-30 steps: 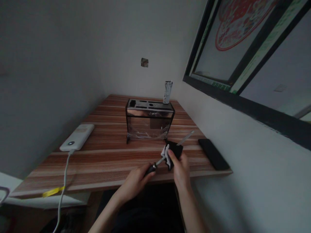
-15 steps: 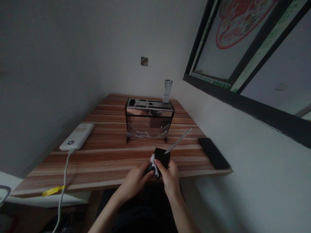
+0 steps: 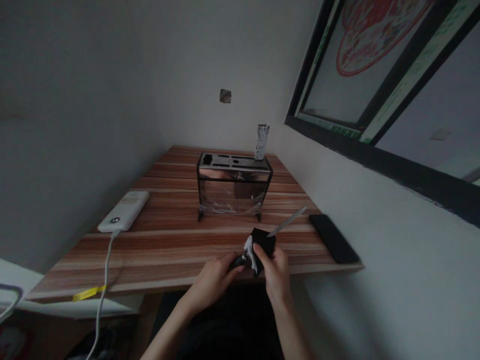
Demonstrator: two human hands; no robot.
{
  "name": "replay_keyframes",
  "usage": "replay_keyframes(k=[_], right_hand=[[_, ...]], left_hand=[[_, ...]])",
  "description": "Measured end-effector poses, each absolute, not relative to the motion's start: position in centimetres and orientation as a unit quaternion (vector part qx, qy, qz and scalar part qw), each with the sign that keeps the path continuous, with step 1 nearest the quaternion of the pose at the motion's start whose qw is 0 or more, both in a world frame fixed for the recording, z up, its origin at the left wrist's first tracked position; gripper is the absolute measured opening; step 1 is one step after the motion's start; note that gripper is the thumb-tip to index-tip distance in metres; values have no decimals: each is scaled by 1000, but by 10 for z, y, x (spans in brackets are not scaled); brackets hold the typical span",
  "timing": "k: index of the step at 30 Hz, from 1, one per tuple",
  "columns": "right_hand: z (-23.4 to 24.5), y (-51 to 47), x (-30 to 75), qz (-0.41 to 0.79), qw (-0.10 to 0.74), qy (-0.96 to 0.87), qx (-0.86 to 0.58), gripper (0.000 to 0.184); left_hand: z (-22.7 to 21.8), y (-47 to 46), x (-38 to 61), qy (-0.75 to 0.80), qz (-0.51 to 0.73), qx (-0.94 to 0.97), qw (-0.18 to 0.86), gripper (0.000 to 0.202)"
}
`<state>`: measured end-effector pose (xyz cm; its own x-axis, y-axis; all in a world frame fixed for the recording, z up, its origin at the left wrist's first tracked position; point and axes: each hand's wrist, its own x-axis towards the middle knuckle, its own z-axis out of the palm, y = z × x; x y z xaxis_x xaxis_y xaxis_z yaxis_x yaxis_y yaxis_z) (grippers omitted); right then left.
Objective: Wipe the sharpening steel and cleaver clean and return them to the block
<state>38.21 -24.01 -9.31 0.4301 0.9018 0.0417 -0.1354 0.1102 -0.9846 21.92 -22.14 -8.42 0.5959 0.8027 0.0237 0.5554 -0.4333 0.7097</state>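
Note:
My left hand [image 3: 217, 275] is closed round the black handle [image 3: 237, 262] of what looks like a narrow knife. Its slim grey blade [image 3: 288, 221] slants up and right, over the tabletop near the front edge. My right hand [image 3: 276, 267] grips a black square pad [image 3: 265, 241], its thumb pressing on the front. The pad is wrapped about the blade near the handle, hiding that stretch. A crumpled white cloth or tissue [image 3: 249, 248] shows along the pad's left side.
A knife block [image 3: 234, 187] with slots on top stands mid-table, a wrapped handle [image 3: 261, 142] rising from its right end. A white power bank [image 3: 125, 210] with a cable [image 3: 106, 270] lies left, a black phone [image 3: 333, 238] right. A dark-framed window [image 3: 375, 140] is at right.
Both hands and the knife have shifted right. The pad sits farther from my left hand, so more of the handle shows. The whole view has moved slightly.

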Motion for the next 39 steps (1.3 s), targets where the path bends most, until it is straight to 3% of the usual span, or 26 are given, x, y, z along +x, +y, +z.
replay_keyframes(k=[28, 34, 39], right_hand=[[-32, -206, 475, 277, 804, -275, -450, 31], [-38, -204, 459, 259, 844, -218, -417, 32], [-53, -209, 440, 299, 810, -245, -441, 32]], left_hand=[[-74, -225, 217, 414, 161, 826, 347, 25], [-73, -224, 216, 419, 153, 824, 349, 27], [-74, -224, 217, 422, 155, 822, 349, 28]])
